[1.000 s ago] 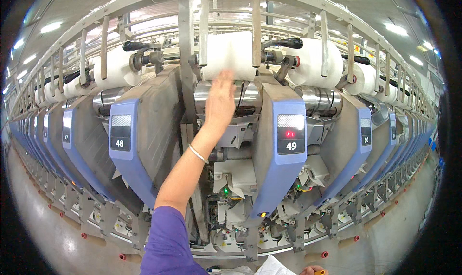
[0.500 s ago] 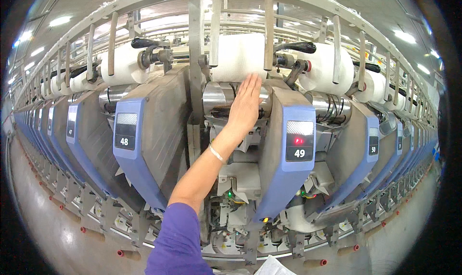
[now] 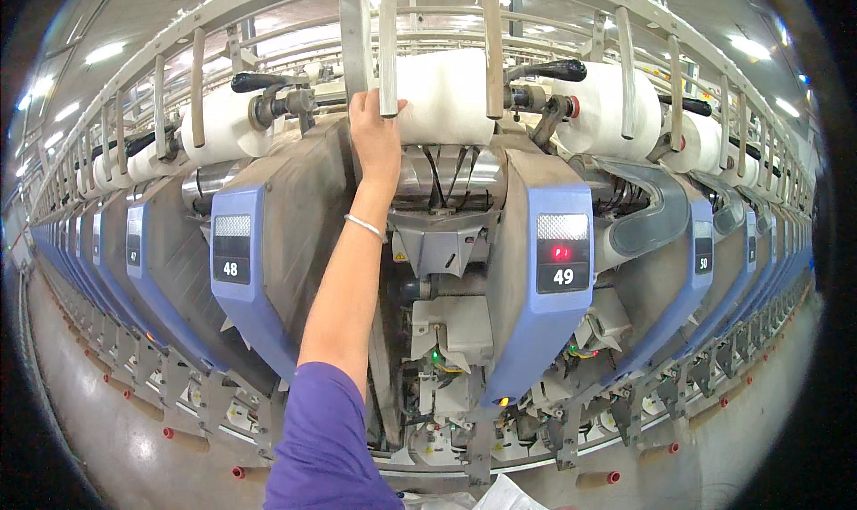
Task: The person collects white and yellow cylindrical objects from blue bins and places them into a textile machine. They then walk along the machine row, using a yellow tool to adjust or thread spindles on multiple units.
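Note:
My left hand [image 3: 375, 140] reaches up to the left end of a white yarn package [image 3: 446, 95]. Its fingers curl at that end, partly behind a hanging grey post [image 3: 388, 50], so what they hold there is hidden. A light bracelet [image 3: 366, 228] circles the wrist, below which a purple sleeve [image 3: 326, 439] covers the upper arm. Under the package lies a shiny grooved drum [image 3: 451, 178]. At the package's right end a cradle arm has a black handle [image 3: 549, 71]. My right hand is out of view.
Blue-fronted winding units stand in a row, one panel [image 3: 562, 251] glowing red just right of the drum. A neighbouring yarn package [image 3: 609, 113] sits to the right, above a curved grey suction arm [image 3: 647, 211]. White paper or cloth [image 3: 509, 494] shows at the bottom.
My left hand has slid left, from lying flat against the package's lower front to curling at its left end. On the unit to the right, the curved suction arm has swung up.

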The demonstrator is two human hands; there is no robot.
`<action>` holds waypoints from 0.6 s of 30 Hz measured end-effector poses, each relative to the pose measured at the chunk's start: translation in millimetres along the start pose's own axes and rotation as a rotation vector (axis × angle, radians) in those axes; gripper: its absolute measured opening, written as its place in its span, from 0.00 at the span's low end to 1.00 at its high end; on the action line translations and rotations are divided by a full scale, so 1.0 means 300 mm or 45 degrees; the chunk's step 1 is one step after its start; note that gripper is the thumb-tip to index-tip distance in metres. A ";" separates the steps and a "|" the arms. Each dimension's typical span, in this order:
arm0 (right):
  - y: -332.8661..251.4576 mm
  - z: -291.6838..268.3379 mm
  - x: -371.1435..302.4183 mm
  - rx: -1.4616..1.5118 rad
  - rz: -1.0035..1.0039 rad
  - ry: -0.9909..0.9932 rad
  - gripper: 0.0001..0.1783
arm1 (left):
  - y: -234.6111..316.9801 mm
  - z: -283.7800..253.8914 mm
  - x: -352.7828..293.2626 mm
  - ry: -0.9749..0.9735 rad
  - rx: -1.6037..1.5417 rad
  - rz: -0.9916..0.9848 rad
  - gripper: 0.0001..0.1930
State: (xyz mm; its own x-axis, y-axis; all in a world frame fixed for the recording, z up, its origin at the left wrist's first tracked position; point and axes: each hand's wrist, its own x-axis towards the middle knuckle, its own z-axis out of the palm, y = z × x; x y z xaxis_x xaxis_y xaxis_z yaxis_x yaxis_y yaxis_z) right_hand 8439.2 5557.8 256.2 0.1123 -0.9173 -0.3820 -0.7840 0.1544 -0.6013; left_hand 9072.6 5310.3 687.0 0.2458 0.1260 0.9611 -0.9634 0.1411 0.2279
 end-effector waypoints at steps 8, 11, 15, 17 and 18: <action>-0.074 -0.065 -0.063 0.362 -0.216 -0.133 0.20 | 0.058 -0.052 -0.045 0.009 0.359 0.335 0.06; -0.110 -0.082 -0.094 0.056 -0.542 0.003 0.17 | 0.122 -0.148 -0.208 -0.352 -0.045 0.297 0.05; -0.163 -0.119 -0.130 0.678 -0.119 -0.203 0.15 | 0.222 -0.255 -0.351 -0.844 -0.457 -0.307 0.06; -0.198 -0.142 -0.140 0.583 -0.267 -0.178 0.17 | 0.274 -0.317 -0.384 -0.927 -0.378 -0.221 0.07; -0.220 -0.152 -0.142 0.422 -0.413 -0.137 0.18 | 0.303 -0.346 -0.399 -0.962 -0.374 -0.173 0.07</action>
State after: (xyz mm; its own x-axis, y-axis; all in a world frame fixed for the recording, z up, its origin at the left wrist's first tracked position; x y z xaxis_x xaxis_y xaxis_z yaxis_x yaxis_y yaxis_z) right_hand 8458.3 5570.1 344.2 0.3951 -0.8971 -0.1976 -0.4627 -0.0085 -0.8865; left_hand 8966.8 5410.0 576.5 0.1189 -0.5909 0.7980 -0.8373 0.3723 0.4004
